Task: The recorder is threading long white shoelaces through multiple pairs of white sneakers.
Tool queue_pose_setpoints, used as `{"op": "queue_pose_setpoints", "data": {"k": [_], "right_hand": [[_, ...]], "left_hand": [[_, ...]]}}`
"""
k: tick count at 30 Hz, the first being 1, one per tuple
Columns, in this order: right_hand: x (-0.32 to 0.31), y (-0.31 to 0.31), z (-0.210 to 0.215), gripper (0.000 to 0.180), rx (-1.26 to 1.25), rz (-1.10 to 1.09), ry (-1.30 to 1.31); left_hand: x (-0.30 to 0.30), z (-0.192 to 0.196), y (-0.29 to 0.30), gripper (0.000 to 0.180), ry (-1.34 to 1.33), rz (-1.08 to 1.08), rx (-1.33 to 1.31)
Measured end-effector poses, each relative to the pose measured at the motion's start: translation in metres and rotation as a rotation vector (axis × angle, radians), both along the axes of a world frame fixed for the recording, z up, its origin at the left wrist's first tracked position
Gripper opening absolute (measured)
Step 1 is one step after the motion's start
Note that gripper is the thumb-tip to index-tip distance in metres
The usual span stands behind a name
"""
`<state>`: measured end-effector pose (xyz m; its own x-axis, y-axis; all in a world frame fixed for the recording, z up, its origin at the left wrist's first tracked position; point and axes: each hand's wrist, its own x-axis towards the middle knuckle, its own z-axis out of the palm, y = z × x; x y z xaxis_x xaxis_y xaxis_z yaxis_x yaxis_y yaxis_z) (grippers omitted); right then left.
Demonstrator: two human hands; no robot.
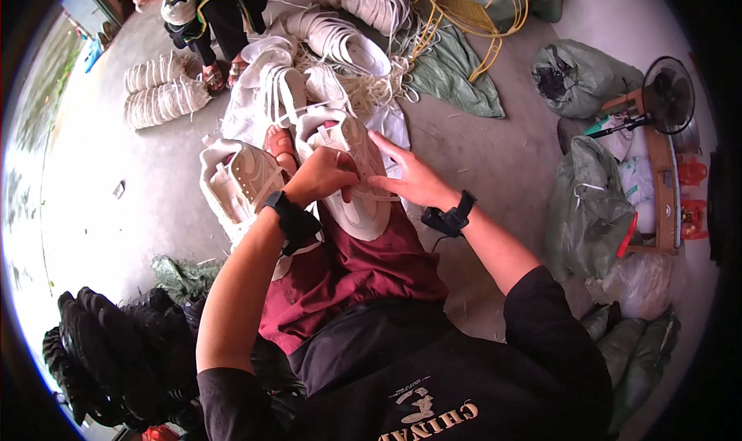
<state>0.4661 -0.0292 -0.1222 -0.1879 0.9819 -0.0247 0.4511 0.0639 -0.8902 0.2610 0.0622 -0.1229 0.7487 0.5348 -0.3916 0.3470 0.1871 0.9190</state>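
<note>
On my lap rests a cream-white shoe upper (363,217), its toe toward me and its opening pointing away. My left hand (323,172) is closed over its eyelet area, thumb and fingers pinched on a thin white shoelace (382,198) running across the upper. Against the upper's right side lies my right hand (410,177), gripping it with index finger and thumb apart on its surface. A second white shoe upper (232,180) sits just left of my left hand, with lace ends near its eyelets. The pinched fingertips are partly hidden.
Bundled white shoe uppers (340,43) lie ahead beside loose laces. Tied bundles (165,91) stand far left, near another person's legs (226,27). Around me are a yellow metal chair (464,8), green sacks (591,201), a black fan (668,93) and a black pile (116,356).
</note>
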Motion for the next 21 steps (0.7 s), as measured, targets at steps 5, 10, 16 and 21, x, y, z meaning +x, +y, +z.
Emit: {"op": "queue_pose_setpoints", "data": {"k": [5, 10, 16, 21], "right_hand": [[0.005, 0.000, -0.009, 0.080, -0.008, 0.038, -0.016], [-0.006, 0.000, -0.009, 0.079, 0.067, -0.027, -0.021], [-0.008, 0.008, 0.007, 0.083, -0.067, -0.101, 0.205], [-0.002, 0.025, 0.019, 0.091, -0.003, -0.053, -0.084]], "left_hand": [[0.003, 0.004, 0.000, 0.013, -0.013, -0.004, -0.018], [0.000, 0.009, 0.006, 0.012, -0.010, -0.013, -0.047], [0.006, 0.017, -0.001, 0.012, 0.026, -0.043, 0.006], [0.008, 0.025, -0.003, 0.012, 0.071, -0.071, -0.013]]}}
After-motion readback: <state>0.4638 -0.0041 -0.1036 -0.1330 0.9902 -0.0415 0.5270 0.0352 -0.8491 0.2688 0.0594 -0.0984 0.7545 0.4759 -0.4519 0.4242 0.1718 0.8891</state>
